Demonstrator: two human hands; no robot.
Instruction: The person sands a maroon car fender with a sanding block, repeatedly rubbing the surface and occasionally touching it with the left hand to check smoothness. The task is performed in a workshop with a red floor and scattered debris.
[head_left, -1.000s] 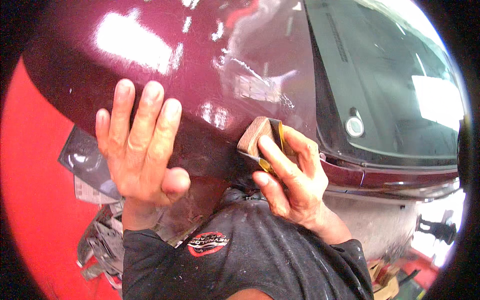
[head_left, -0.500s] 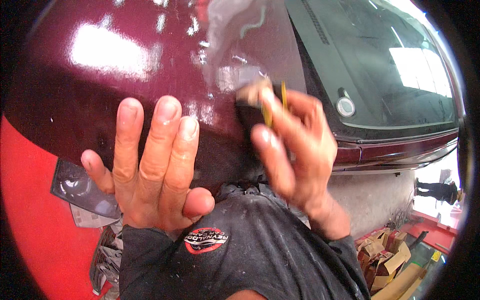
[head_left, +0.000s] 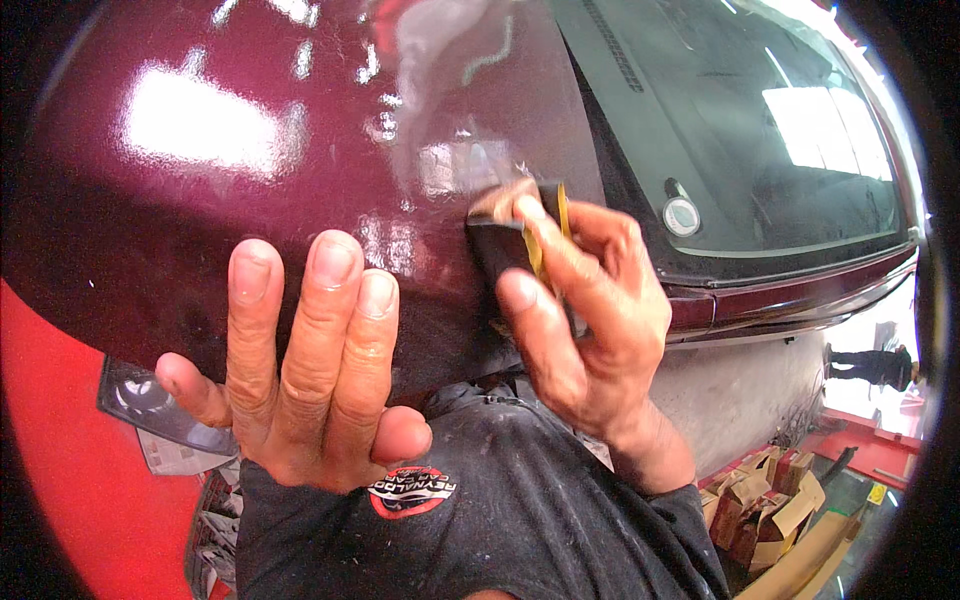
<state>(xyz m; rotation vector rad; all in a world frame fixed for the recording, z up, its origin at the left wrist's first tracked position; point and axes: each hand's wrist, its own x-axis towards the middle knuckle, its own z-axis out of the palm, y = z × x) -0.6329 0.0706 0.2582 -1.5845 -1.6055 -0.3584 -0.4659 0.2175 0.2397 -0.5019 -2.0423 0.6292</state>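
My right hand (head_left: 600, 325) is closed on what looks like a folded sheet of sandpaper (head_left: 497, 245), black on one face, brownish on another, with yellow edges. It rests against the glossy maroon car hood (head_left: 330, 190), near the corner by the windshield. Fingers outstretched and back uppermost, my left hand (head_left: 305, 370) is over the hood's near edge, holding nothing. Whether its palm touches the panel is hidden. A dull, greyish area (head_left: 440, 75) with pale streaks lies on the paint beyond the sandpaper.
Right of the hood is the windshield (head_left: 740, 150), with a round white-rimmed disc (head_left: 682, 216) near its lower corner. Opened cardboard boxes (head_left: 775, 510) sit at the lower right. A red surface (head_left: 60, 430) and a dark glossy panel (head_left: 155, 400) lie at the left. Another person (head_left: 870, 366) stands far right.
The view has shifted slightly, so both hands appear a little lower against the hood. My right hand, blurred earlier, shows more sharply and still holds the sandpaper. My left hand stays outstretched.
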